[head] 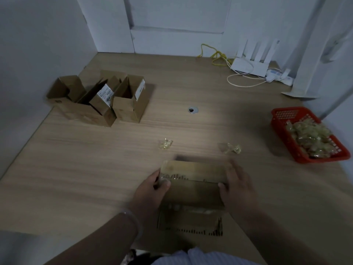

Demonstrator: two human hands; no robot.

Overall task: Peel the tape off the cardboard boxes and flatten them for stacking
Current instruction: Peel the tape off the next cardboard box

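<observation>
- Cardboard, brown and taped: the box (pixel 193 192) lies near the front edge of the table (pixel 95 169), held between both hands. The picture is blurred here.
- The left hand (pixel 150 186) grips the box's left end, with the thumb curled onto its top. The right hand (pixel 236 180) clasps the right end, its fingers (pixel 236 171) wrapped over the side. As far as I can tell, neither has hold of tape alone.
- A glossy strip of tape (pixel 183 179) seems to run along the upper seam. It would be best to steady the box with one hand and pick at a tape end with a nail of the other.
- Pull low and slow along the seam, so the strip comes away whole and does not tear the card's face.
- Wad the strip and drop it in the red basket (pixel 280 119) at the right, not beside the loose wads (pixel 165 144) on the table.
- Flatten the box only once every seam is free; the opened boxes (pixel 99 104) stand at the back left.
</observation>
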